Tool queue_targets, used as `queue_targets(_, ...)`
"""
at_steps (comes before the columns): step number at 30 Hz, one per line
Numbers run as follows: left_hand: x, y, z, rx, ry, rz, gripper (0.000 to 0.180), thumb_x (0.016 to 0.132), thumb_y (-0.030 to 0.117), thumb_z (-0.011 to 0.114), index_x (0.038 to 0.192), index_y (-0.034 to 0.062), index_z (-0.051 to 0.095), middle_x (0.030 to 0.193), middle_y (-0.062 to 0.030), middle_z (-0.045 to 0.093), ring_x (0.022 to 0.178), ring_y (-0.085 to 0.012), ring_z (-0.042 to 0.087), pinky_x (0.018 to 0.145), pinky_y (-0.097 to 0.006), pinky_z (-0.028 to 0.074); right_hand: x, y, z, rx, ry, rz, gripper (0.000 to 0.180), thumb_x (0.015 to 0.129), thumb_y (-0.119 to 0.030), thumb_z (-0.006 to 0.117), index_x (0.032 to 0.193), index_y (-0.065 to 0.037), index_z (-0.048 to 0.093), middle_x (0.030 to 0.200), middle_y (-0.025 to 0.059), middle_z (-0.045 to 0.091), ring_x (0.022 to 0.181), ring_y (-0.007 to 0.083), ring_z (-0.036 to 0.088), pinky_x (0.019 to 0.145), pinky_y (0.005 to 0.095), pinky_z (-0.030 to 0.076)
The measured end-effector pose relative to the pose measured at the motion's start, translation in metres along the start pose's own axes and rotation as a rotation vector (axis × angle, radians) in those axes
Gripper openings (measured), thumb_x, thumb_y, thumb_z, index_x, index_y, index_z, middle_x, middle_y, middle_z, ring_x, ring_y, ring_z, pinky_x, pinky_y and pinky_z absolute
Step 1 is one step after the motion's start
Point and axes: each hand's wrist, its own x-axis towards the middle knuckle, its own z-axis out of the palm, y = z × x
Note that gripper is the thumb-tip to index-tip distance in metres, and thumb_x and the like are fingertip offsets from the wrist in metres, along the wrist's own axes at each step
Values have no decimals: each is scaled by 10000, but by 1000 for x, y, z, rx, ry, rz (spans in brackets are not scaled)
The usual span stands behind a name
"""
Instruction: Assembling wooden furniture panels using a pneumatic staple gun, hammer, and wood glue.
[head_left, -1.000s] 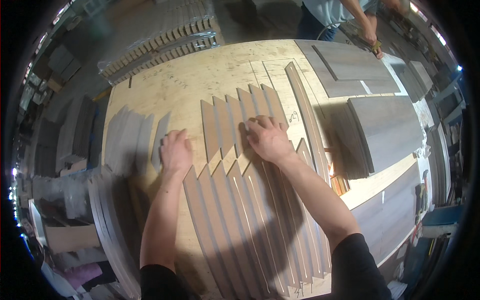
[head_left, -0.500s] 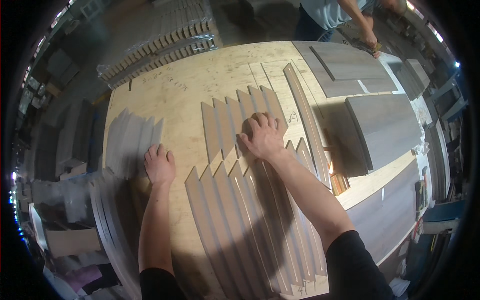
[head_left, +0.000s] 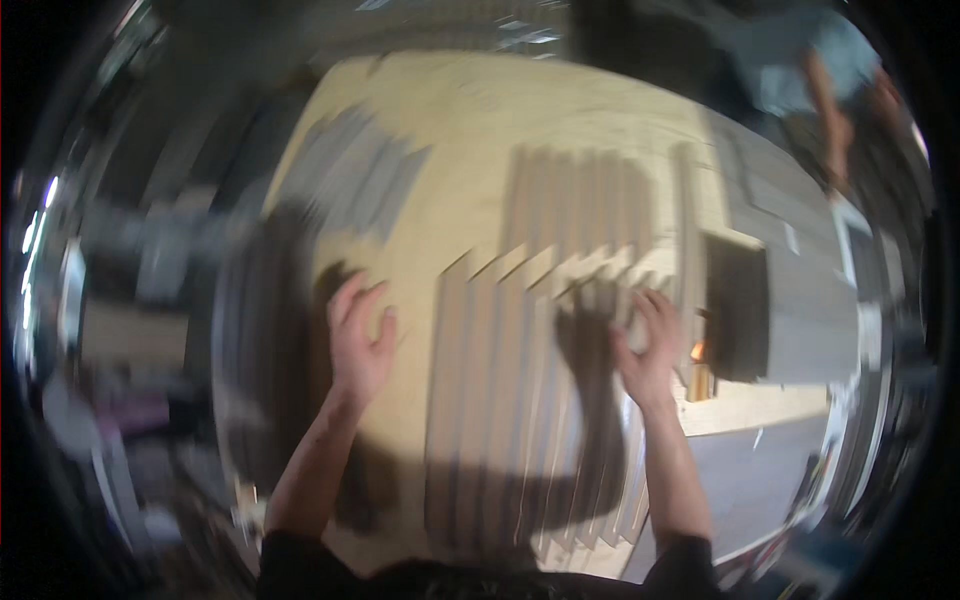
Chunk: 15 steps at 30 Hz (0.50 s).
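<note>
Blur softens the whole view. Above the bare plywood left of the long strips hovers my left hand (head_left: pixel 362 335), fingers bent and apart with nothing in them. My right hand (head_left: pixel 652 350) is over the right part of a row of long brown strips (head_left: pixel 490 390) with slanted ends, its fingers spread and holding nothing. Some of these strips carry thin pale lines along their length. Beyond them lies a row of shorter brown strips (head_left: pixel 575 200), side by side. Farther left is a group of grey slant-ended strips (head_left: pixel 355 175).
All this lies on a plywood tabletop (head_left: pixel 460 110). Long dark boards (head_left: pixel 265 350) are at its left side. On the right are a thick grey panel stack (head_left: pixel 812 315), a small wooden block (head_left: pixel 700 382) and a flat grey panel (head_left: pixel 745 480). Another person (head_left: pixel 830 95) stands at the far right.
My right hand has left the shorter strips and come back over the long ones. My left hand has come off the grey strips. The view has shifted, and the shorter strips sit more evenly.
</note>
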Motion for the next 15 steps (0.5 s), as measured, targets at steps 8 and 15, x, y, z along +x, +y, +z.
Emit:
queue_targets(8, -280, 59, -129, -140, -55, -46, 294, 807, 35, 741, 1083, 136, 740, 1080, -84, 715, 954, -298, 691, 797, -418, 558, -187, -113, -38, 138, -215, 243, 355, 945, -49, 640, 1292, 29, 649, 1332, 178, 648, 1305, 310, 565, 1151, 425, 388)
queue_targets(15, -434, 6, -164, 28, 3, -650, 470, 830, 131, 771, 1275, 93, 623, 1269, -203, 604, 1127, -422, 610, 938, -470, 522, -248, -235, 24, 505, -715, 74, 374, 907, -47, 692, 1280, -34, 666, 1232, 117, 684, 1119, 234, 655, 937, 378, 518)
